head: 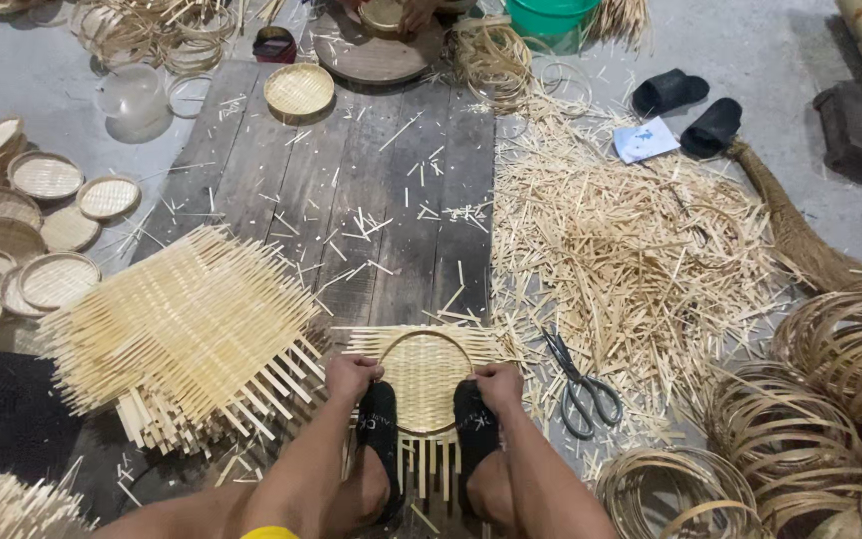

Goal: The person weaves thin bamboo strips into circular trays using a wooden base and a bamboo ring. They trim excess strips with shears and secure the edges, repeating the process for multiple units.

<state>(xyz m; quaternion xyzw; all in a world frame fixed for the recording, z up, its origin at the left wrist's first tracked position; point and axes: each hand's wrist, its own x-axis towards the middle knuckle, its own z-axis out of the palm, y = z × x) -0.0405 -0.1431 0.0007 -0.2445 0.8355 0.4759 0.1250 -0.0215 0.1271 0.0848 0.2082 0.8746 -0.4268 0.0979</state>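
Note:
A square woven bamboo mat [425, 374] lies on the dark wooden boards [351, 190] between my feet. A round bamboo hoop [425, 335] rests on top of it. My left hand [351, 377] grips the hoop's left side and my right hand [499, 382] grips its right side. Both hands press down just above my two feet in black socks [379, 434], which stand on the mat's near edge. The mat's loose strip ends stick out toward me between my legs.
A stack of woven mats [187, 339] lies at the left, finished round trays [47, 230] beyond it. Scissors [581, 384] lie right of my right hand, with a heap of bamboo offcuts [631, 240], a broom [800, 230] and hoop coils [830, 399]. Another person's hand is at the top.

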